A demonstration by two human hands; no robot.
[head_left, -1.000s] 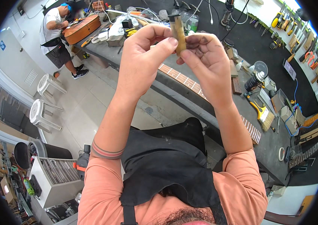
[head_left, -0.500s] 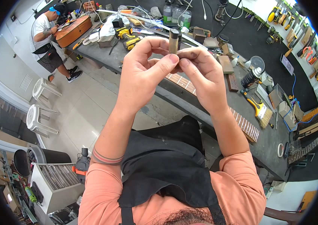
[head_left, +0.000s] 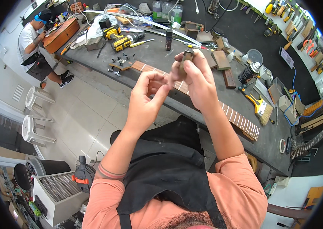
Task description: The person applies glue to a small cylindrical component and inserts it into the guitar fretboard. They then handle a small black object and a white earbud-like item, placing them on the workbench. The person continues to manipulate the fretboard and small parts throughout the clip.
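Note:
My right hand (head_left: pixel 199 82) is closed around a small brownish cylinder with a dark top (head_left: pixel 187 57), held upright above the bench. Its exact kind I cannot make out. Just to the left and slightly lower, my left hand (head_left: pixel 148 93) has its fingers curved and apart, with nothing visible in them. The left fingertips are slightly blurred beside the right hand. Beneath both hands lies a guitar neck (head_left: pixel 241 121) with a fretted fingerboard, partly hidden by my right hand and forearm. A dark upright canister (head_left: pixel 168 40) stands on the bench beyond my hands.
On the bench (head_left: pixel 93 61) are small metal parts (head_left: pixel 116 72), yellow drills (head_left: pixel 127 41), wooden blocks (head_left: pixel 220 60), a spray can (head_left: pixel 249 72) and a wide brush (head_left: pixel 262 110). Hand tools hang on the right wall. A person (head_left: pixel 32 44) works at a guitar body (head_left: pixel 61 36), far left.
My hands have come apart. The right keeps the small cylinder and has shifted right and lower; the left has released it and dropped lower. The view has shifted slightly.

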